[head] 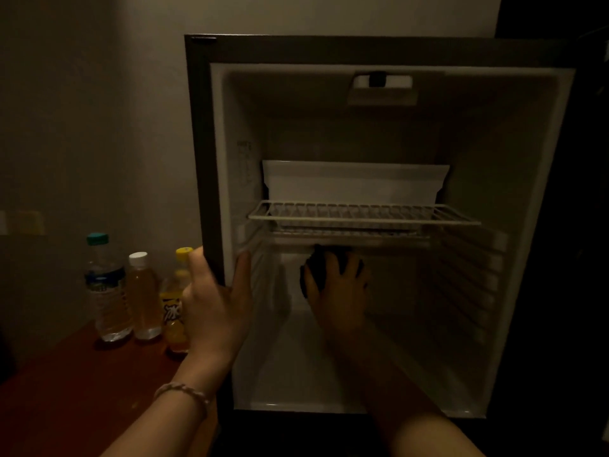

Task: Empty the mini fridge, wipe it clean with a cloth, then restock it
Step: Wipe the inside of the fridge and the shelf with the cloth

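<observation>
Now wiping: right hand (336, 285) presses cloth (316, 258) inside fridge (204, 159); left hand (214, 291) grips its edge. Next: restock bottles (105, 288).

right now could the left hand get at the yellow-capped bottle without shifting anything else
Probably yes: the left hand grips the fridge's left edge, and the yellow-capped bottle of yellow drink stands just behind it, nothing between.

Dim, warm-toned frame; light is thrown from the front-left. Fridge (362, 225) interior is deeply shadowed at the right, corners are blackened. Soft blur and grain throughout; edges are slightly bowed.
</observation>
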